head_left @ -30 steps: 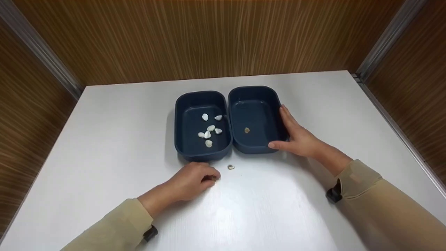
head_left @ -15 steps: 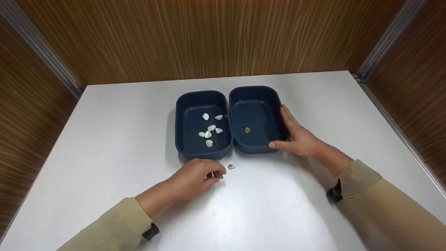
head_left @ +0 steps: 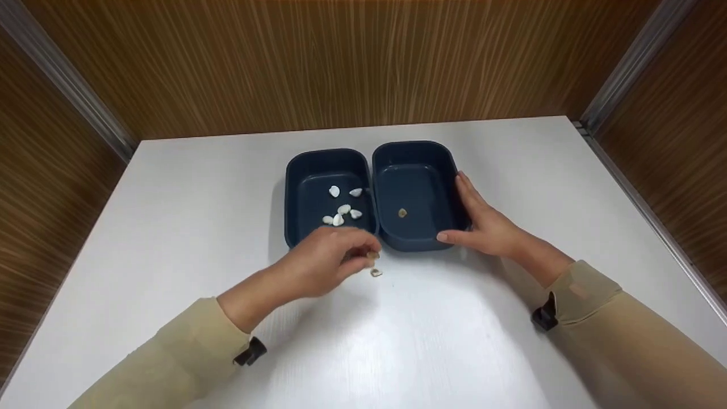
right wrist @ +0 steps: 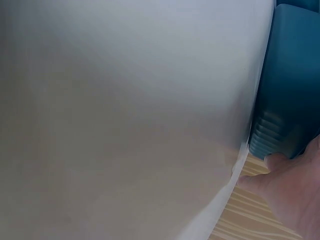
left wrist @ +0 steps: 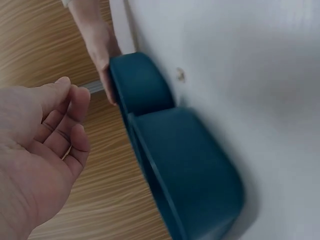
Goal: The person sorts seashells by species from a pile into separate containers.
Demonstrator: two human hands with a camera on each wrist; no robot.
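Observation:
My left hand [head_left: 324,258] pinches a small brown shell [head_left: 372,255] between thumb and fingertips, above the table by the front of the left blue container [head_left: 288,196]. Another small shell [head_left: 376,272] lies on the table just below it. Several white shells [head_left: 335,191] lie inside the left container; my hand covers its front part. In the right blue container [head_left: 417,244] there is one brown shell [head_left: 402,213]. My right hand [head_left: 488,227] rests against that container's front right corner, fingers straight along the side and thumb at the front rim.
The two containers stand side by side on a white table [head_left: 199,216]. A wood-grain panel [head_left: 352,62] rises behind the table, with more panels at left and right. Black straps [head_left: 545,315] show at the sleeve cuffs.
My left hand has lifted from the table and moved up and to the right with the brown shell, now overlapping the left container's front. The right hand has stayed in place.

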